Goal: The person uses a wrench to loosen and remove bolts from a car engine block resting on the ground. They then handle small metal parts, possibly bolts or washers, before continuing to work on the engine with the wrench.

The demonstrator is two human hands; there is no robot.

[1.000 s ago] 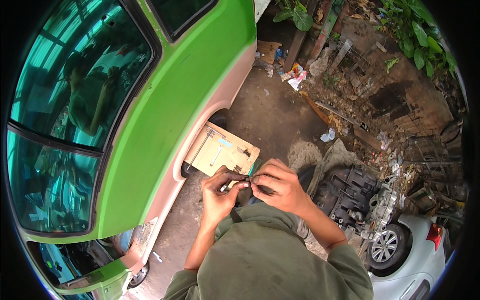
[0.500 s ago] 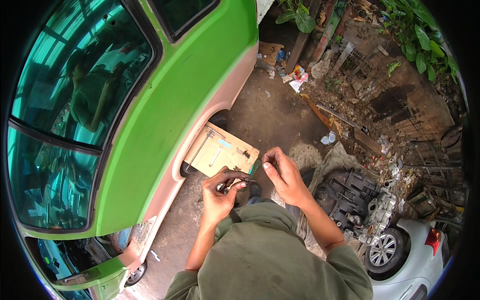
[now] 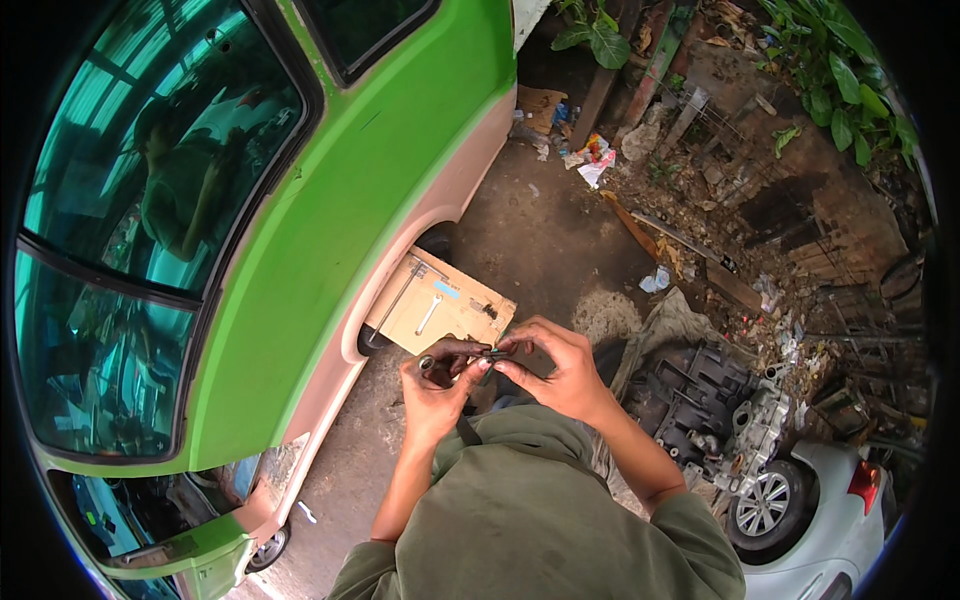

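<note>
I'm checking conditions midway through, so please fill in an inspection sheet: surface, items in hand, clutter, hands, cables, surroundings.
Surface: cardboard bearing a combination wrench and a T-handle tool.
Items in hand: small dark part, too small to identify; round-ended metal piece in the left hand.
Clutter: crumpled wrapper on the ground; engine assembly at right.
Hands: left hand and right hand both pinch the dark part.
Cables: nothing seen.
Surroundings: green vehicle left, silver-white car lower right, leafy plants upper right.
</note>
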